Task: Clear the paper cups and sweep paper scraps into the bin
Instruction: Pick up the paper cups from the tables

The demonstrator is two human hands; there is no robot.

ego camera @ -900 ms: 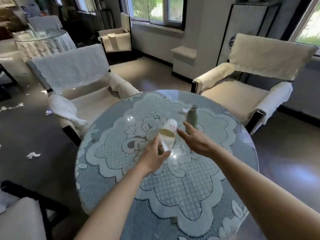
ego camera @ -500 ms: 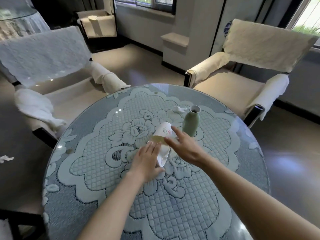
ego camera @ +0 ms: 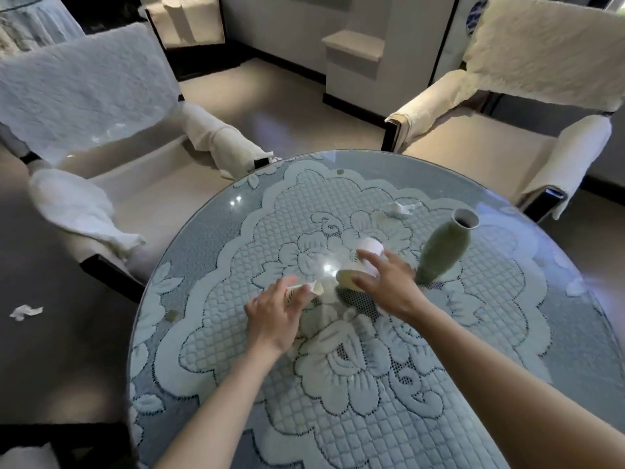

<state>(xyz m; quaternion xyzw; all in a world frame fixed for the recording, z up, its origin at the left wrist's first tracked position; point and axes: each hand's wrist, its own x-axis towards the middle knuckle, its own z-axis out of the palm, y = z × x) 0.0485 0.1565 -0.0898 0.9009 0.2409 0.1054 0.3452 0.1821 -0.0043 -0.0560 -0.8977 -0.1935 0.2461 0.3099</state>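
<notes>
Both hands have drawn apart near the table's (ego camera: 236, 204) centre: left hand (ego camera: 274, 314) grasps one cup (ego camera: 306, 286), right hand (ego camera: 387, 284) grasps a second cup (ego camera: 368, 248) at its two o'clock, beside the vase (ego camera: 443, 248).

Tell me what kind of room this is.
Probably a sitting or reception lounge: a round glass-topped table with a lace cloth, cloth-draped armchairs drawn up to it, and a green ceramic vase as decoration.
</notes>
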